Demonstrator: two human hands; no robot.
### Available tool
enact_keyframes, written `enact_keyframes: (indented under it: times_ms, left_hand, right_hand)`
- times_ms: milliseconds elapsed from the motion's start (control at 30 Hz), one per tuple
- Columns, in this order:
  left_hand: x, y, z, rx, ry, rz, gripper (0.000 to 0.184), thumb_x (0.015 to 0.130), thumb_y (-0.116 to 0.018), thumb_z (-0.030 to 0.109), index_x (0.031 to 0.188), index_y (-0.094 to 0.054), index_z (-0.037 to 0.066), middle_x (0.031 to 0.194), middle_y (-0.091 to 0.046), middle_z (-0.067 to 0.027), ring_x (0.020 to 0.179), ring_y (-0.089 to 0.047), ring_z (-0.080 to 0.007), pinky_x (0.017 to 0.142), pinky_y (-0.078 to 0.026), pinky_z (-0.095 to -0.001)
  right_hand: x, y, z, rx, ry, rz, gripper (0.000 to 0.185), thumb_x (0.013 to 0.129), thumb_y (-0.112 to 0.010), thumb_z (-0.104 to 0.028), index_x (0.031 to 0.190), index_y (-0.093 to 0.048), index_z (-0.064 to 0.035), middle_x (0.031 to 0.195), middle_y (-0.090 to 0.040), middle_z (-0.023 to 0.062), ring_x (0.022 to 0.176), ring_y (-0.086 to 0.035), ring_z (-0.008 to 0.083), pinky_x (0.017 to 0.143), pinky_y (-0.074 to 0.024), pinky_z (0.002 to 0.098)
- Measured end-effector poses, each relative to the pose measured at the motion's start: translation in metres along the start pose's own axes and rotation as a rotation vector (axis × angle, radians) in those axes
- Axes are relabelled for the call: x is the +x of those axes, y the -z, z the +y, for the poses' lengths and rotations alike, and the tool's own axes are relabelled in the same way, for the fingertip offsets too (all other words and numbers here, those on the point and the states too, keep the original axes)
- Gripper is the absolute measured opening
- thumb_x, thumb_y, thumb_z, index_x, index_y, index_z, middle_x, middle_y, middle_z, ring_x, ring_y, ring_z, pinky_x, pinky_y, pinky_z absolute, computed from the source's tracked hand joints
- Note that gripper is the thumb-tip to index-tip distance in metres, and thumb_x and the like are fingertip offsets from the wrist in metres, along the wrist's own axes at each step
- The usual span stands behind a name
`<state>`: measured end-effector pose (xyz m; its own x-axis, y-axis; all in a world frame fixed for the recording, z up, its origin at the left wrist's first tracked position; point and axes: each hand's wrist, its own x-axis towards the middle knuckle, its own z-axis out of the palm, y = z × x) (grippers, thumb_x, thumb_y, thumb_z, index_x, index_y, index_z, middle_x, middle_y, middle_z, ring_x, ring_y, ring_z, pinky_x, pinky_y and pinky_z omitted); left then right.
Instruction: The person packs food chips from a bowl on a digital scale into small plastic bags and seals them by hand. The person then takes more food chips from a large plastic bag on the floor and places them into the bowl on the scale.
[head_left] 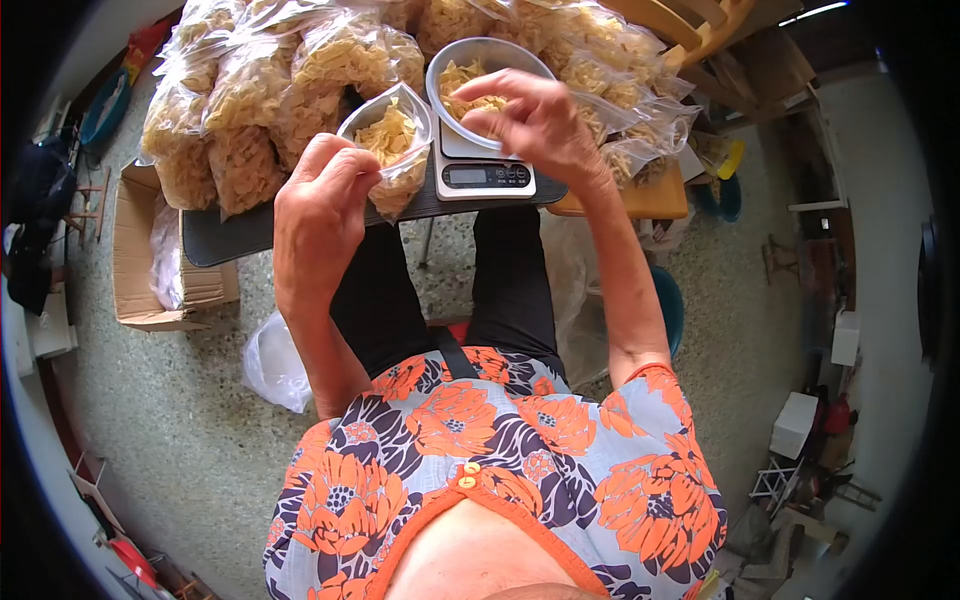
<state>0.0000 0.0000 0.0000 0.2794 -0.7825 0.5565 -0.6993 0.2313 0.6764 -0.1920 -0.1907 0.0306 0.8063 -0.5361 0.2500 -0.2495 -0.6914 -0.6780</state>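
My left hand point(325, 205) pinches the rim of an open clear plastic bag point(405, 185), which holds pale yellow dried flakes point(388, 135). My right hand point(535, 125) is over the right part of a round white bowl point(433, 85) with more flakes point(460, 78) inside. Its fingers are bent, and whether anything is between them is too small to tell. Under the bowl is a digital kitchen scale point(487, 178) with a small display, at the front edge of the dark table point(225, 240).
Filled bags point(245, 85) are piled along the back and left. Others point(625, 110) lie at the right by a wooden stool point(660, 200). A cardboard box point(145, 255) with plastic inside stands on the floor at the left, near a loose plastic bag point(277, 362).
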Motion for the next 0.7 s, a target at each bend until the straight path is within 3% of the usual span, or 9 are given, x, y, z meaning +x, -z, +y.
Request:
enact_keyframes:
  times_ms: [33, 67, 100, 200, 333, 367, 500, 567, 700]
  left_hand:
    - [0.0, -0.001, 0.0, 0.0, 0.01, 0.001, 0.01, 0.087, -0.073, -0.002, 0.095, -0.068, 0.002, 0.092, -0.063, -0.0122, 0.078, -0.067, -0.0317, 0.069, -0.053, -0.0406]
    - [0.002, -0.001, -0.001, 0.0, 0.018, 0.004, 0.009, 0.087, -0.073, -0.002, 0.094, -0.068, 0.002, 0.092, -0.063, -0.012, 0.078, -0.067, -0.0315, 0.069, -0.053, -0.0405]
    - [0.006, 0.012, -0.002, 0.039, -0.005, -0.014, 0.009, 0.087, -0.073, -0.002, 0.094, -0.068, 0.002, 0.092, -0.063, -0.012, 0.078, -0.067, -0.0315, 0.069, -0.053, -0.0405]
    - [0.004, 0.011, 0.0, 0.033, -0.002, -0.017, 0.01, 0.087, -0.073, -0.002, 0.094, -0.068, 0.002, 0.091, -0.063, -0.012, 0.078, -0.066, -0.0314, 0.069, -0.053, -0.0405]
    - [0.003, 0.009, 0.002, 0.042, 0.002, -0.022, 0.011, 0.087, -0.073, -0.004, 0.094, -0.068, 0.001, 0.091, -0.062, -0.0108, 0.078, -0.065, -0.0275, 0.07, -0.053, -0.0375]
    - [0.003, 0.009, 0.003, 0.049, 0.012, -0.033, 0.011, 0.086, -0.072, -0.007, 0.094, -0.068, 0.0, 0.09, -0.062, -0.0095, 0.08, -0.064, -0.0233, 0.071, -0.052, -0.0342]
    - [0.004, 0.009, 0.004, 0.062, 0.019, -0.038, 0.011, 0.086, -0.072, -0.006, 0.094, -0.068, 0.0, 0.091, -0.062, -0.0096, 0.08, -0.064, -0.0231, 0.071, -0.052, -0.034]
    - [0.005, 0.008, 0.003, 0.066, 0.009, -0.034, 0.009, 0.087, -0.072, -0.001, 0.095, -0.068, 0.003, 0.092, -0.063, -0.0121, 0.077, -0.066, -0.0322, 0.069, -0.053, -0.0414]
    - [0.005, 0.008, 0.002, 0.06, -0.013, -0.03, 0.009, 0.087, -0.072, -0.001, 0.095, -0.068, 0.003, 0.092, -0.063, -0.0119, 0.077, -0.066, -0.0322, 0.069, -0.053, -0.0413]
  right_hand:
    - [0.0, 0.006, 0.016, -0.169, 0.021, 0.133, 0.024, 0.089, -0.08, -0.011, 0.112, -0.077, -0.0052, 0.109, -0.075, 0.0068, 0.067, -0.064, 0.0082, 0.063, -0.0523, 0.0283]
    - [0.001, 0.011, 0.029, -0.323, 0.098, 0.23, 0.016, 0.089, -0.077, -0.013, 0.104, -0.077, -0.0063, 0.095, -0.071, 0.0089, 0.07, -0.066, 0.0174, 0.066, -0.0535, 0.0341]
    - [0.006, 0.003, 0.037, -0.291, 0.106, 0.267, 0.016, 0.089, -0.077, -0.013, 0.104, -0.077, -0.0063, 0.095, -0.071, 0.0089, 0.07, -0.066, 0.0174, 0.066, -0.0535, 0.0341]
    - [0.007, 0.004, 0.052, -0.784, -0.08, 0.211, 0.011, 0.093, -0.068, -0.019, 0.093, -0.075, -0.0099, 0.098, -0.063, 0.0144, 0.088, -0.068, 0.0361, 0.077, -0.0564, 0.0454]
    - [0.016, -0.002, 0.063, -0.975, -0.152, 0.025, 0.011, 0.086, -0.068, -0.015, 0.09, -0.078, -0.0114, 0.111, -0.064, 0.0141, 0.094, -0.073, 0.0329, 0.077, -0.0605, 0.0434]
    - [0.017, -0.002, 0.065, -0.973, -0.15, 0.025, 0.011, 0.086, -0.068, -0.015, 0.09, -0.078, -0.0114, 0.111, -0.064, 0.0141, 0.094, -0.073, 0.0329, 0.077, -0.0605, 0.0434]
    - [0.02, -0.006, 0.077, -0.983, -0.163, -0.055, 0.015, 0.092, -0.065, -0.019, 0.09, -0.071, -0.0059, 0.108, -0.062, 0.0171, 0.092, -0.07, 0.0364, 0.081, -0.0576, 0.0464]
    - [0.019, -0.005, 0.079, -0.987, -0.168, -0.059, 0.014, 0.091, -0.066, -0.018, 0.09, -0.071, -0.0059, 0.108, -0.062, 0.0171, 0.093, -0.07, 0.0365, 0.081, -0.0575, 0.0465]
    - [0.011, 0.003, 0.072, -0.796, -0.133, 0.124, 0.014, 0.089, -0.069, -0.019, 0.091, -0.071, -0.0055, 0.101, -0.065, 0.0163, 0.091, -0.07, 0.0357, 0.08, -0.0569, 0.0462]
